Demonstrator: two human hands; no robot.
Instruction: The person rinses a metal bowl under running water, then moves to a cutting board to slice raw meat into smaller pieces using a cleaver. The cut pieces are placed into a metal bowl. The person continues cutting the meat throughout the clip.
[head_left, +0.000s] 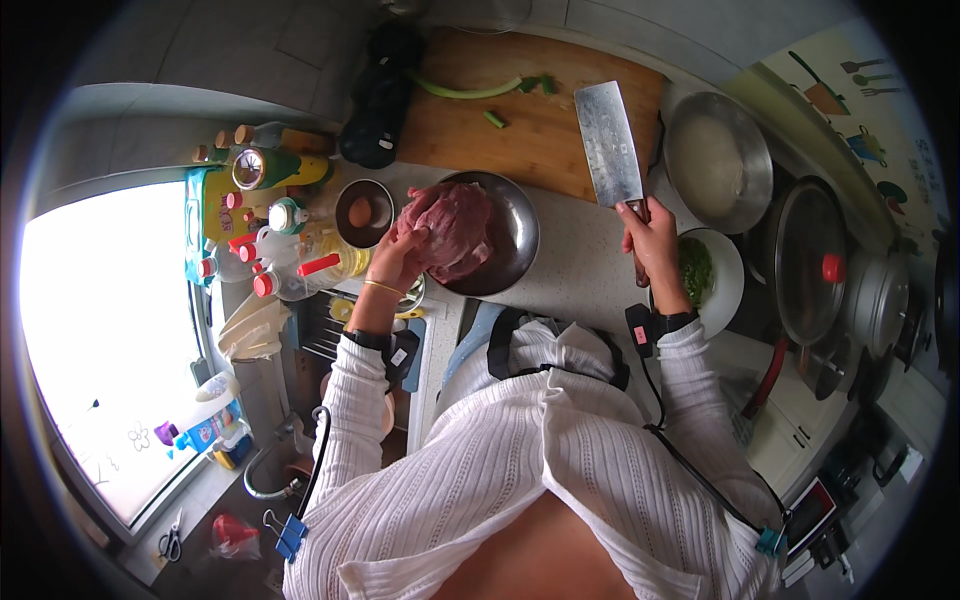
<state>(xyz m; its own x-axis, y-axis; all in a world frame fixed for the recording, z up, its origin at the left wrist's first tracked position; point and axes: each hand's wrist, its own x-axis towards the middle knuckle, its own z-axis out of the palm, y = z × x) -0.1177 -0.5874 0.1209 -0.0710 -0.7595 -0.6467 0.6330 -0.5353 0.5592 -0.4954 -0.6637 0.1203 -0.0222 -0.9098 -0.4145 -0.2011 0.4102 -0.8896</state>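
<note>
My left hand (401, 262) grips a large piece of raw red meat (454, 229) over a round metal bowl (519, 229). Whether the meat rests on the bowl's bottom, I cannot tell. My right hand (654, 244) is closed around the wooden handle of a cleaver (611, 146), whose broad blade points away from me over the right edge of a wooden cutting board (480, 146). On the board lie a long green onion stalk (469, 92) and a few short cut pieces (495, 118). A small bowl (345, 199) with a brown egg (360, 212) stands left of the meat.
Several bottles (285, 217) crowd the counter at left, near the sink's faucet (270, 491). To the right stand a metal bowl of cloudy liquid (705, 165), a white bowl (727, 281) with chopped greens (695, 271), and a lidded pan (806, 259). Scissors (172, 540) lie at lower left.
</note>
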